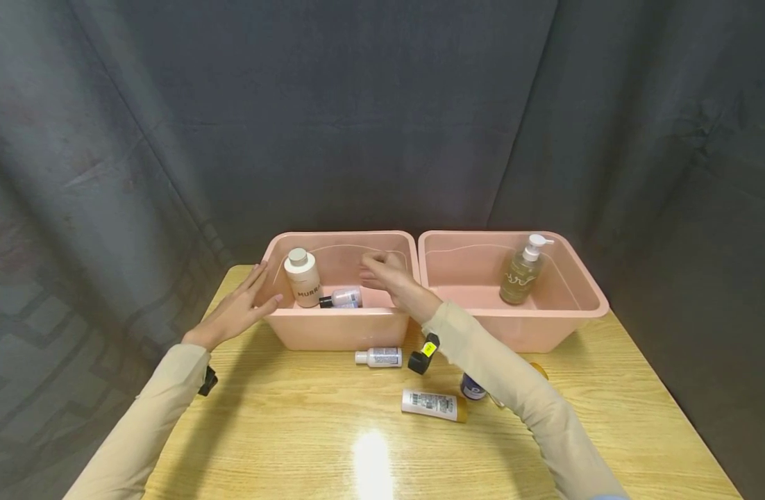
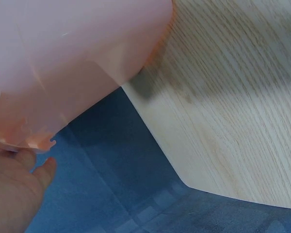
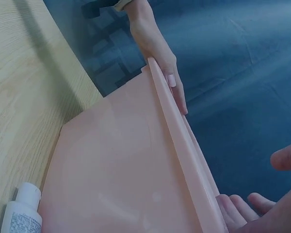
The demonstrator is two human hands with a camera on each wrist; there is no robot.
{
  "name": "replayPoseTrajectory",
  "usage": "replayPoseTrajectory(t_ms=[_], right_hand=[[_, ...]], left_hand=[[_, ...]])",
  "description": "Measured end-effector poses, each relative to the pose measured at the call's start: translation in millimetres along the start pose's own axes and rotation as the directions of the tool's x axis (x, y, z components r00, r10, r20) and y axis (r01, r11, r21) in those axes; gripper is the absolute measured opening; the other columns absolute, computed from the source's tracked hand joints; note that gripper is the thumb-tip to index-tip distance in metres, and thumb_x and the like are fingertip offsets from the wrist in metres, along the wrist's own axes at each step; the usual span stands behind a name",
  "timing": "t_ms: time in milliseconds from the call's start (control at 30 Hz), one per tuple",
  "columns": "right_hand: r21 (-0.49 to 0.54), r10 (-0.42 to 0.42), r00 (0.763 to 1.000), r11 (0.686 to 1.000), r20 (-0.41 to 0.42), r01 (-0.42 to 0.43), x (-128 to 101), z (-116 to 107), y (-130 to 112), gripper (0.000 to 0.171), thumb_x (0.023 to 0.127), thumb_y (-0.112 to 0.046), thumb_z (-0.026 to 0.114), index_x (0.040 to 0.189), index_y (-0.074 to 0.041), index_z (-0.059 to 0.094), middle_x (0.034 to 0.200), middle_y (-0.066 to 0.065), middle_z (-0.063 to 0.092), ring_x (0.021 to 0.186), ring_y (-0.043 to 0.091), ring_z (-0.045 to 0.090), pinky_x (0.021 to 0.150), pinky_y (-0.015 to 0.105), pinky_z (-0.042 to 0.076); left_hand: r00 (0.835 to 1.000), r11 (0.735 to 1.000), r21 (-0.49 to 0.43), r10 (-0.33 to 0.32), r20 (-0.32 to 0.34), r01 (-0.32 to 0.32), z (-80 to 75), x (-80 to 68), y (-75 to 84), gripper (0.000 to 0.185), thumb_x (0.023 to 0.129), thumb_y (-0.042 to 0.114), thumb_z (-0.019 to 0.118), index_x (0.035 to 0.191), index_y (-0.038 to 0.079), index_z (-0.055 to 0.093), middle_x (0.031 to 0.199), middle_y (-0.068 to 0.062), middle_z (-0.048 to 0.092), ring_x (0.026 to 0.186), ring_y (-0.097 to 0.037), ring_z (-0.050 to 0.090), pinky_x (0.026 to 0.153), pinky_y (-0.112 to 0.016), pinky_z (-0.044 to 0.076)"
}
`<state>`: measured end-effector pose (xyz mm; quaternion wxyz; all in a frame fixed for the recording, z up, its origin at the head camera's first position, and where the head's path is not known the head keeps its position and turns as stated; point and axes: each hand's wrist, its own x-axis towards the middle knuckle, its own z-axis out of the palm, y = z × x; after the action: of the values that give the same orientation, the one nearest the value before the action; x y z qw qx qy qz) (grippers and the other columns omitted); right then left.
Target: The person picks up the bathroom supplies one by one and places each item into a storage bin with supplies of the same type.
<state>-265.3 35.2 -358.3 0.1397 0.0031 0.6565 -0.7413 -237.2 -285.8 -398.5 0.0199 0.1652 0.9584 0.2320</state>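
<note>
Wooden table (image 1: 282, 423), dark drapes. Left hand (image 1: 235, 311) flat against left bin (image 1: 332, 326). Right hand (image 1: 389, 278) loose over it, seemingly empty; small bottle (image 1: 341, 298) inside. Next: fetching white bottle (image 1: 379, 357).

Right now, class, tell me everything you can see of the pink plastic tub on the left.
The left pink plastic tub is rectangular, with rounded corners, a rolled rim and smooth, slightly glossy walls. It stands upright on the light wooden table, at its far left corner, close beside a matching tub. Inside are an upright cream bottle and a small bottle lying down. The left hand rests flat against its left outer wall; the right hand hovers over its inside.
</note>
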Motion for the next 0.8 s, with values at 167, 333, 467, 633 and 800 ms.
replayPoseTrajectory(t_ms=[167,333,467,633,800], right_hand=[[-0.043,-0.017,0.999,0.999,0.036,0.019,-3.1,-1.3,0.0,0.047,0.097,-0.007,0.052,0.138,0.015,0.044,0.136,0.03,0.048,0.119,0.039,0.056,0.099,0.043,0.049],[-0.093,-0.04,0.998,0.995,0.053,0.045,-5.7,-2.3,-0.5,0.044,0.098,-0.007,0.054,0.137,0.012,0.047,0.133,0.028,0.052,0.117,0.038,0.057,0.098,0.041,0.05],[-0.134,-0.058,0.995,0.989,0.075,0.068,-8.2,-3.7,-0.4,0.042,0.098,-0.005,0.054,0.136,0.011,0.049,0.132,0.029,0.053,0.115,0.038,0.058,0.099,0.044,0.048],[-0.177,-0.086,0.991,0.979,0.103,0.103,-11.3,-4.7,-0.9,0.04,0.098,-0.004,0.055,0.135,0.01,0.05,0.131,0.03,0.055,0.116,0.038,0.058,0.1,0.044,0.047],[-0.248,-0.121,0.984,0.957,0.133,0.151,-15.5,-5.7,-1.2,0.04,0.097,-0.006,0.058,0.133,0.009,0.052,0.128,0.026,0.057,0.116,0.035,0.058,0.095,0.036,0.052]], left_hand=[[1.0,1.0,-0.004,-0.007,-0.005,0.007,0.7,0.2,0.5,0.087,0.099,0.059,0.047,0.16,0.011,0.008,0.166,-0.008,-0.002,0.147,-0.044,0.011,0.108,-0.068,0.023],[1.0,1.0,0.0,-0.007,0.001,0.007,0.9,0.7,0.0,0.087,0.098,0.06,0.046,0.16,0.011,0.008,0.166,-0.009,-0.002,0.147,-0.044,0.011,0.109,-0.068,0.022],[1.0,1.0,0.002,-0.008,-0.002,0.008,1.1,1.0,-0.7,0.088,0.098,0.06,0.047,0.16,0.011,0.008,0.166,-0.009,-0.002,0.147,-0.045,0.012,0.109,-0.068,0.023],[1.0,1.0,-0.002,-0.003,-0.015,0.003,1.5,1.2,-0.5,0.087,0.098,0.059,0.047,0.16,0.01,0.01,0.166,-0.009,0.0,0.146,-0.045,0.013,0.108,-0.067,0.024],[1.0,1.0,-0.003,-0.008,-0.006,0.008,1.9,1.7,0.5,0.087,0.098,0.06,0.046,0.16,0.011,0.008,0.166,-0.008,-0.002,0.147,-0.044,0.012,0.109,-0.068,0.023]])
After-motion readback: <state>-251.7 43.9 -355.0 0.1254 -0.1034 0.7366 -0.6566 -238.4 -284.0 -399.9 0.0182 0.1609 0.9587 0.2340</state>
